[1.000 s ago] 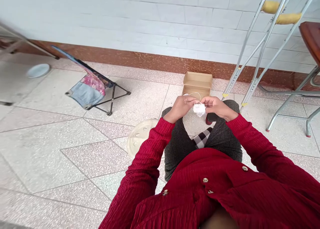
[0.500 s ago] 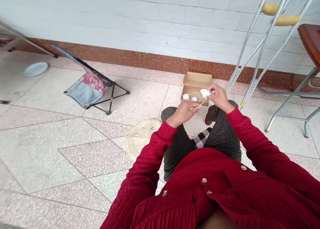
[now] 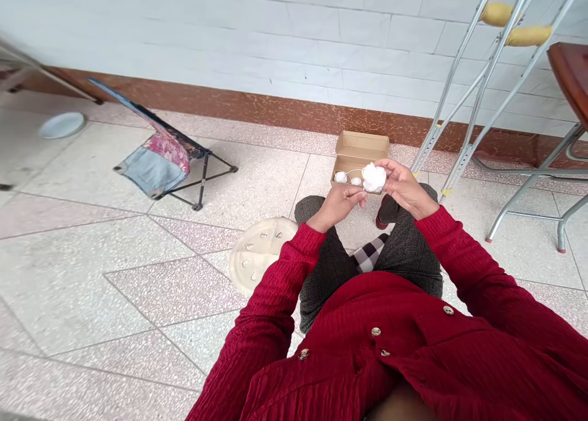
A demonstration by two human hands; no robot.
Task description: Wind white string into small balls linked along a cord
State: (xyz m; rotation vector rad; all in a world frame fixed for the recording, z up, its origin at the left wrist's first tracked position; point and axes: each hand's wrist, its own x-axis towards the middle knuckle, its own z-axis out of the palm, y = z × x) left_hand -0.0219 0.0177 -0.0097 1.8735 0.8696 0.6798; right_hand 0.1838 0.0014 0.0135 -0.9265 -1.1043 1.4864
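White yarn ball (image 3: 374, 178): raised, overlapping open cardboard box (image 3: 362, 145) in view.
Right hand (image 3: 404, 191): fingers curled, gripping ball's side.
Left hand (image 3: 340, 205): thumb and fingers pinched together beside ball; contents indiscernible.

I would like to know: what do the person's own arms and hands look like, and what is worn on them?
The left sleeve and the right sleeve match: long, deep red, of crinkled fabric, ending near the wrists. The left hand and the right hand wear no gloves.
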